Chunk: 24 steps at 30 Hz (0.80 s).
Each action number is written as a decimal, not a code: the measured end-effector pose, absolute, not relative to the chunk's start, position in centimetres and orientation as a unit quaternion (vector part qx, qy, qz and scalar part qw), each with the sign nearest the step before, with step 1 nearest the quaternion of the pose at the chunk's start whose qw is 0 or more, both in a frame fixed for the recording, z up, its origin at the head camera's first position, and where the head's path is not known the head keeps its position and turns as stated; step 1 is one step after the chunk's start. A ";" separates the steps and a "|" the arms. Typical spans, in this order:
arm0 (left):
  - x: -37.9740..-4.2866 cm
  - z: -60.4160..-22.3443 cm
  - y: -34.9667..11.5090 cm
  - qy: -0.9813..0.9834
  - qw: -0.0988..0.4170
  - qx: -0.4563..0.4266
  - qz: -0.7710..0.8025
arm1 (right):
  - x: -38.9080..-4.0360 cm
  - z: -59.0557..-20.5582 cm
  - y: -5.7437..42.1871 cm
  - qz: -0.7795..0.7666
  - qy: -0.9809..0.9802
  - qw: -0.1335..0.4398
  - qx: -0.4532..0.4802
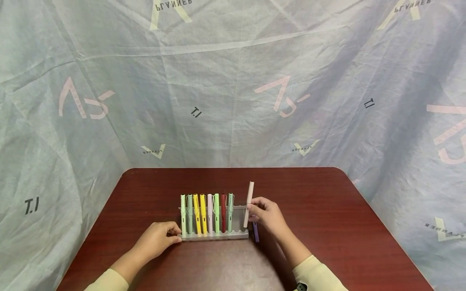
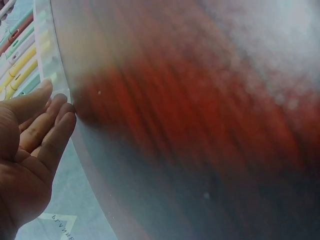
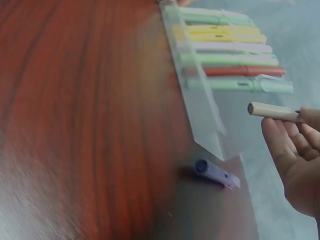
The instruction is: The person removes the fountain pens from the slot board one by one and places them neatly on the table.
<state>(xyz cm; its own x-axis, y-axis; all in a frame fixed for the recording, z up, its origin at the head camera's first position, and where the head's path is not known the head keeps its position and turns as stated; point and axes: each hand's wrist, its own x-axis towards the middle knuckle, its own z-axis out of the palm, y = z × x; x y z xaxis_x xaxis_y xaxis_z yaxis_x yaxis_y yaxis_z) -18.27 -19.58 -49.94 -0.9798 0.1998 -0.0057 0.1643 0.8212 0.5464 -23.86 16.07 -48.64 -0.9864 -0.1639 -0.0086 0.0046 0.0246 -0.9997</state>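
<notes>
From the head camera, a clear plastic pen holder point(image 1: 233, 236) stood on a dark red wood-grain worktop point(image 1: 313, 210), carrying eight slim pens point(image 1: 210, 214) in greens, yellows, lilac and dark red, with bare notches at its right. The left hand point(image 1: 156, 238) pinched its left end; the right hand point(image 1: 269, 216) pinched a slim cream pen point(image 1: 249, 196) over the right end. The left wrist camera showed thumb and fingertips at the holder's corner. The right wrist camera showed a purple pen point(image 3: 215, 173) just beside the holder; matching the neighbours' slant and bracing the holder seemed wise.
</notes>
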 end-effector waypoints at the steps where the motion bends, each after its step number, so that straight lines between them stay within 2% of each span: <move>1: -18.3 -50.0 -19.6 0.954 0.032 0.094 0.282 | -24.0 -48.6 16.4 -0.699 0.711 0.061 -0.052; 13: -18.4 -50.2 -19.6 0.956 0.023 0.095 0.278 | -24.8 -49.3 19.2 -0.664 0.745 0.061 -0.024; 24: -18.3 -50.2 -19.6 0.956 0.022 0.098 0.275 | -24.9 -51.6 20.1 -0.608 0.786 0.114 0.011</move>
